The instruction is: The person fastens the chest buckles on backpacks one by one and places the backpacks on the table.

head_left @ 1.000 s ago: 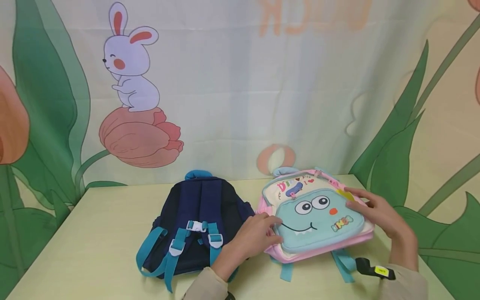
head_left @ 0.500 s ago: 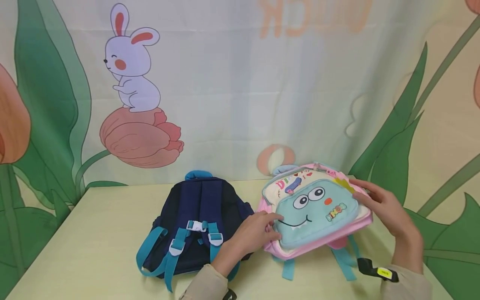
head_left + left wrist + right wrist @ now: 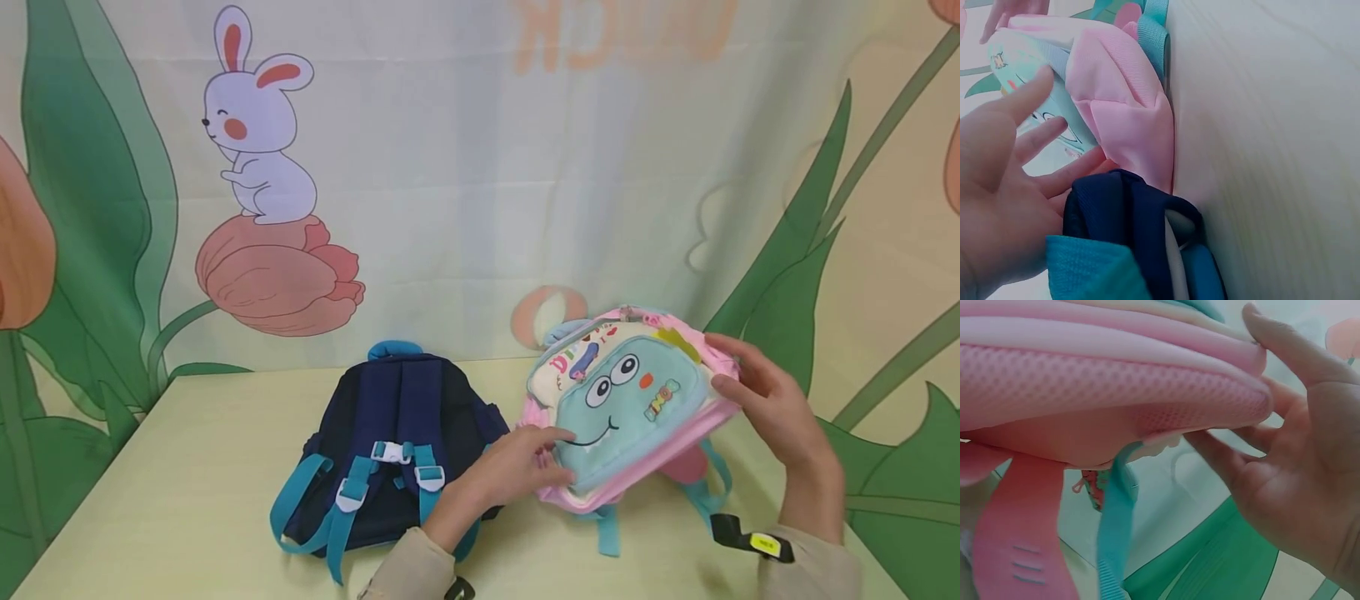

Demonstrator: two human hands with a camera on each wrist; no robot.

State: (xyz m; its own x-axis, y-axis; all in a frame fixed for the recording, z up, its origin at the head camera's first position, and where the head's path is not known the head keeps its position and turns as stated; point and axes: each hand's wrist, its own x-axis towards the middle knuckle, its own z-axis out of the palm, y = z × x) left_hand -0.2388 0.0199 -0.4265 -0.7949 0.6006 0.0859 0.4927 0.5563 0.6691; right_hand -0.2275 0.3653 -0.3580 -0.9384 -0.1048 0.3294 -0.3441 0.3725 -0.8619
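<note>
A child's pink backpack [image 3: 633, 408] with a light-blue dinosaur-face pocket stands tilted on the table, its right side raised in the head view. My right hand [image 3: 772, 408] grips the upper right edge, thumb on the front and fingers behind; the right wrist view shows that hand [image 3: 1310, 437] at the bag's end. At the lower left, my left hand [image 3: 506, 462] reaches the bag with loosely extended fingers. The left wrist view has this hand [image 3: 1016, 169] beside the bag's pink side [image 3: 1122, 106], fingers spread and nearly straight.
A navy backpack [image 3: 386, 400] lies left of the pink one, back panel and straps up, with teal webbing [image 3: 337, 533] and a white buckle [image 3: 392, 452]. Both sit on a pale table [image 3: 172, 483] before a printed curtain [image 3: 450, 167]. Teal straps [image 3: 701, 492] hang beneath the pink bag.
The pink backpack's right side has risen and the bag has turned counterclockwise. My right hand has moved up with it; my left hand has stayed nearly in place.
</note>
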